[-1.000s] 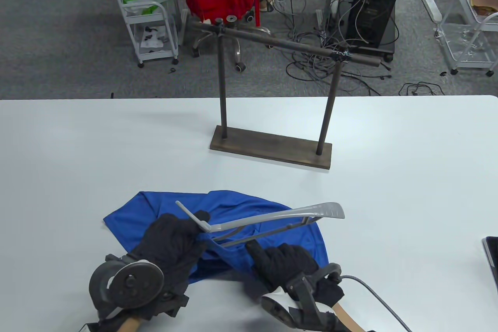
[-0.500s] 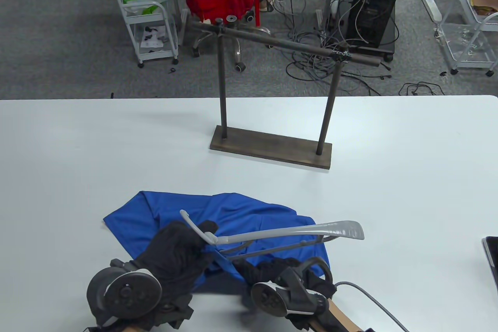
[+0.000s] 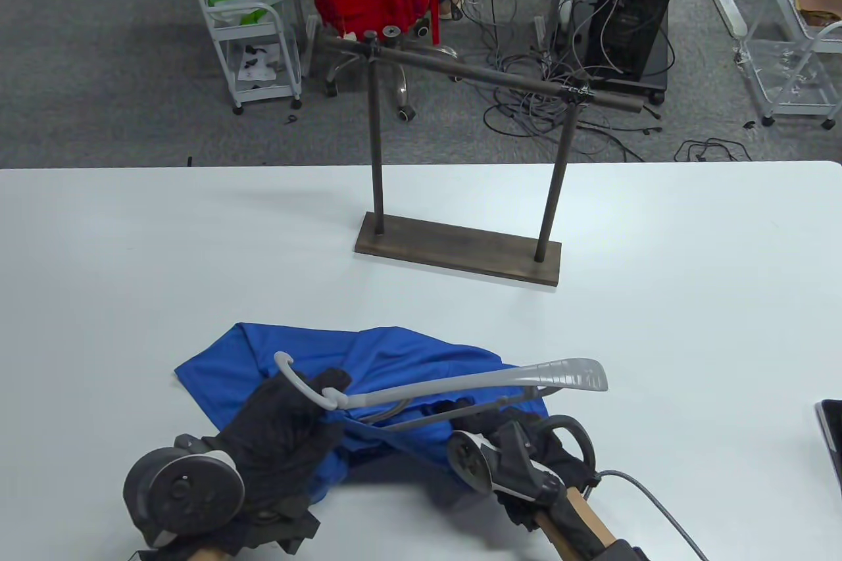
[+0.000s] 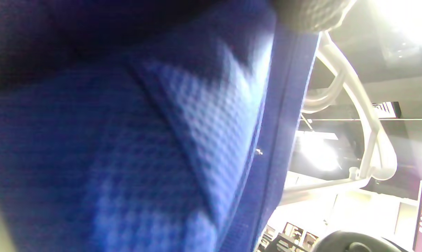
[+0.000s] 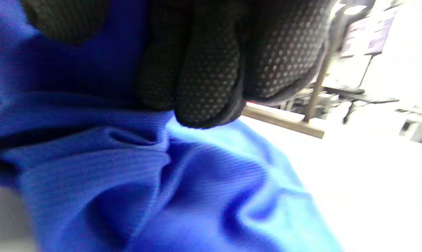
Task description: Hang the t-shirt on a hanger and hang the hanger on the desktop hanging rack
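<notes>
A blue t-shirt (image 3: 395, 357) lies crumpled on the white table (image 3: 131, 245) near the front edge. My left hand (image 3: 283, 423) grips the grey hanger (image 3: 460, 383) at its neck, the hook curving up over the fingers, and also holds a fold of shirt. The hanger's right shoulder sticks out over the cloth; its left side is under the fabric. My right hand (image 3: 520, 429) grips the shirt's edge just below the hanger bar, its fingers (image 5: 204, 70) curled into the blue cloth (image 5: 162, 182). The left wrist view shows blue fabric (image 4: 144, 140) and the hanger's hook (image 4: 371, 140).
The dark metal desktop rack (image 3: 460, 252) stands mid-table behind the shirt, its crossbar (image 3: 480, 75) high above the base. A dark device edge (image 3: 830, 436) lies at the table's right. Carts, cables and a red garment stand on the floor beyond.
The right hand turned over and slid right along the shirt, now gripping cloth under the hanger. The left hand tilted the hanger, swinging the hook leftward and upward.
</notes>
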A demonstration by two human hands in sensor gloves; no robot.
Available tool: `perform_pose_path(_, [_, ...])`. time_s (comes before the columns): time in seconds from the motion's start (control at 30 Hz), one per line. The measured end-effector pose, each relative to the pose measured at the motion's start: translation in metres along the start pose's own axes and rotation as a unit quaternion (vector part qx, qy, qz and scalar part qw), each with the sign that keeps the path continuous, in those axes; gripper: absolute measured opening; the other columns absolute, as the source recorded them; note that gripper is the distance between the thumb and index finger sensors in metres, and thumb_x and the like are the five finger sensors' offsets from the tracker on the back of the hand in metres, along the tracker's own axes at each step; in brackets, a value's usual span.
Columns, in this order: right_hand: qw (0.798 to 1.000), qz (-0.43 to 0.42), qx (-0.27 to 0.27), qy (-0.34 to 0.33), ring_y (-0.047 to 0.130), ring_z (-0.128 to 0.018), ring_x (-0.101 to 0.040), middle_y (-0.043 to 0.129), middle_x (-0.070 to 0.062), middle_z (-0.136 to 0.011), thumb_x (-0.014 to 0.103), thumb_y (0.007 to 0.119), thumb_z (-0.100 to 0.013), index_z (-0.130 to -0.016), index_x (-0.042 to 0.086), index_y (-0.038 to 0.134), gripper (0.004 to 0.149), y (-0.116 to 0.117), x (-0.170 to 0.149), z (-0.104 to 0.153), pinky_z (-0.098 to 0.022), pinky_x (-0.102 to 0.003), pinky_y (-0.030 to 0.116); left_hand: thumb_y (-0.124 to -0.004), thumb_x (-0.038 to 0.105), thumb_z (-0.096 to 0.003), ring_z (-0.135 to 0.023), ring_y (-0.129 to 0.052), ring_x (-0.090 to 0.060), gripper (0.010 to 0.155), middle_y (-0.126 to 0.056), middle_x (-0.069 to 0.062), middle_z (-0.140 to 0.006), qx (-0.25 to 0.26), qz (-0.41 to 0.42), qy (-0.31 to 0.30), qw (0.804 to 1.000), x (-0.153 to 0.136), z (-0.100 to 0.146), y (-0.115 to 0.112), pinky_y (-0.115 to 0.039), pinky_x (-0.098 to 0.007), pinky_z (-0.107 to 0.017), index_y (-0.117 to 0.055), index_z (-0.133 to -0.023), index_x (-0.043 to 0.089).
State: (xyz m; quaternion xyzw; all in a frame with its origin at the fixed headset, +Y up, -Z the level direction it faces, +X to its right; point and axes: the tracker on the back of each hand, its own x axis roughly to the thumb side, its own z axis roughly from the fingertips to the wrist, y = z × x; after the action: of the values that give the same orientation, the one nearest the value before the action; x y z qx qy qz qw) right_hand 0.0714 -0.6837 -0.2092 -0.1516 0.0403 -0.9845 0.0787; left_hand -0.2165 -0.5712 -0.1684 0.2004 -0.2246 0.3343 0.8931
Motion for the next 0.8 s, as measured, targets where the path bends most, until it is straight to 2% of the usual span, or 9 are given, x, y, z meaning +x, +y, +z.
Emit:
perform_pose_path(0.17, [0.991, -0.071, -0.102, 0.056, 0.102, -0.057, -0.017, 0.091, 0.005, -0.080, 0.053, 0.068, -0.046, -0.100, 0.038, 0.060, 0.056, -0.018, -0.037, 0.006, -0.052, -0.044, 0.087, -0.070, 0.053, -0.0437, -0.073, -0.094, -0.010, 0.058, -0.090, 0.018, -0.084, 0.024, -0.025, 0.023, 0.999, -0.024, -0.004, 0.008, -0.070, -0.051, -0.077, -0.065, -0.101, 0.043])
perform_pose_path(0.23, [0.978, -0.127, -0.148, 0.068, 0.100, -0.061, -0.019, 0.090, 0.004, -0.083, 0.052, 0.068, -0.047, -0.097, 0.041, 0.064, 0.051, -0.025, -0.055, 0.010, -0.055, -0.047, 0.086, -0.069, 0.051, -0.0436, -0.074, -0.093, -0.010, 0.058, -0.089, 0.018, -0.085, 0.017, -0.029, 0.033, 0.999, -0.036, -0.006, 0.008, -0.069, -0.051, -0.078, -0.064, -0.100, 0.043])
perform_pose_path(0.37, [0.959, -0.176, -0.211, 0.074, 0.099, -0.064, -0.020, 0.088, 0.004, -0.085, 0.051, 0.069, -0.047, -0.090, 0.043, 0.070, 0.044, -0.035, -0.080, 0.020, -0.059, -0.049, 0.084, -0.068, 0.050, -0.0427, -0.078, -0.091, -0.009, 0.057, -0.086, 0.021, -0.087, -0.007, -0.040, 0.052, 0.998, -0.053, -0.011, 0.002, -0.067, -0.050, -0.080, -0.063, -0.100, 0.047])
perform_pose_path(0.8, [0.945, -0.151, -0.278, 0.080, 0.099, -0.065, -0.021, 0.088, 0.004, -0.085, 0.052, 0.072, -0.045, -0.081, 0.044, 0.077, 0.037, -0.049, -0.097, 0.033, -0.060, -0.050, 0.083, -0.067, 0.049, -0.0402, -0.071, -0.094, -0.006, 0.056, -0.087, 0.025, -0.087, -0.042, -0.099, 0.087, 0.990, -0.075, -0.020, -0.008, -0.070, -0.047, -0.079, -0.065, -0.095, 0.054])
